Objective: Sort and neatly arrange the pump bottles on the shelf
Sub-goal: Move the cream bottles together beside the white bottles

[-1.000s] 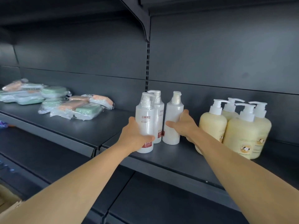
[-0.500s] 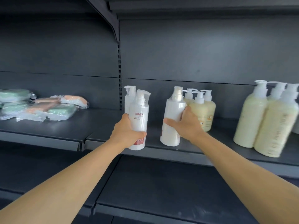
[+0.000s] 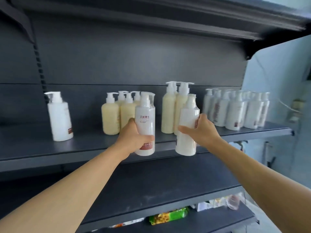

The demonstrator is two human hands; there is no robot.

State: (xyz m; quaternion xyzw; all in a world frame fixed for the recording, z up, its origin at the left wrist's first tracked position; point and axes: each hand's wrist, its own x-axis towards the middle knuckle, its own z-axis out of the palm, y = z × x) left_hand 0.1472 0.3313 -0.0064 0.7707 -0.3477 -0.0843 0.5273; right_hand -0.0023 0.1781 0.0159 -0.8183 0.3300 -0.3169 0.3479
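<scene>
- Pump bottles, white: one in each hand, both lifted clear of the shelf (image 3: 87,145) and held out in front of its front edge.
- Left hand (image 3: 133,137) wrapped round the lower body of a white bottle with red label (image 3: 145,125); fingers closed on it, printed face toward the camera, bottle upright.
- Right hand (image 3: 200,130) closed round a second white bottle (image 3: 186,130), thumb across the front; this one leans slightly to the left at its base.
- On the shelf, left to right: a lone white bottle (image 3: 59,118) standing well apart from everything else; a cluster of short cream bottles (image 3: 116,113); a pair or more of tall cream bottles (image 3: 173,108), exact count hidden; a packed group of white bottles (image 3: 235,110) at the right end.
- Judgement on progress: sorting is well along. Cream bottles already grouped by size, most whites massed at the right.
- Left to do, as I read it: the two held bottles and the lone one at the left look like the same kind as the right-hand group and probably belong there.
- Room beside that group looks tight near the shelf end; front space appears free.
- Right-hand group is blurred; whether its rows are straight cannot be told.
- Lower shelf holds a green packet (image 3: 170,216), not part of this job.
</scene>
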